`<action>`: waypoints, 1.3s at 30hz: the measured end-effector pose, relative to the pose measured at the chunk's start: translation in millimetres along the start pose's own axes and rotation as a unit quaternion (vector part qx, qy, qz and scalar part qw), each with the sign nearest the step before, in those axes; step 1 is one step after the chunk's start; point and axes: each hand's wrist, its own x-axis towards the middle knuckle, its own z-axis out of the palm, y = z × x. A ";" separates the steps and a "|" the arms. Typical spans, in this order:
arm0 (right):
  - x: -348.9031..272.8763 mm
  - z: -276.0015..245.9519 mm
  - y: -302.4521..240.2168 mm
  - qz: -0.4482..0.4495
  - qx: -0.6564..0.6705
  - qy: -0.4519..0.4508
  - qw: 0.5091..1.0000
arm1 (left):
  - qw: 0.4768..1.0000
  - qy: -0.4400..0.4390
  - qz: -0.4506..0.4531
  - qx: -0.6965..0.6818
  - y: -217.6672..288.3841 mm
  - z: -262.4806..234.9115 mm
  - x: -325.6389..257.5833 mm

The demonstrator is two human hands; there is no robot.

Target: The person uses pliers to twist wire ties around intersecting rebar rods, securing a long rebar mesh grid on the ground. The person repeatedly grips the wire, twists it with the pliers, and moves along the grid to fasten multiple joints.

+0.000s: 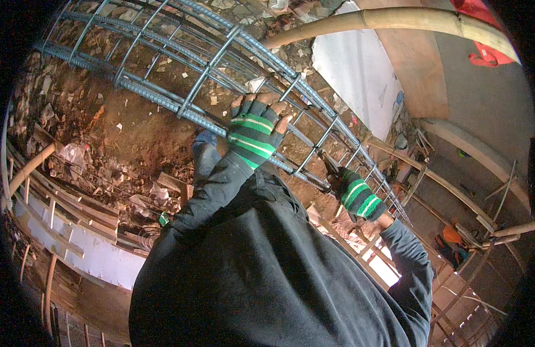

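A long cage of steel rebar [186, 110], with square stirrups along it, runs slantwise from the upper left to the right. My left hand [256, 128], in a green and black striped fingerless glove, is closed over its near bar, fingers curled on the far side. Farther right, my right hand [360, 194], gloved the same way, grips a pair of dark pincers [331, 164]. Their jaws are at the near bar beside a stirrup. Whether wire sits in the jaws is too small to tell.
Dirt ground with scraps [140, 136] lies beneath the cage. A bamboo pole [371, 18] crosses the top right near a white sheet [357, 69]. Timber boards [76, 214] stand at left. Wooden rails [435, 182] and an orange object [451, 234] are at right.
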 end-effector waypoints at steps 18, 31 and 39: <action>-63.0 -46.6 -37.4 0.009 -0.090 0.027 0.996 | 1.000 -0.008 0.013 0.012 2.5 -3.3 3.8; -54.9 -65.1 -17.3 -0.040 -0.325 0.028 0.945 | 0.999 -0.009 0.026 0.037 -0.3 -2.4 1.8; -60.9 -75.2 -30.9 0.258 0.408 -0.231 0.845 | 1.000 0.006 0.001 -0.004 -3.5 2.8 -0.4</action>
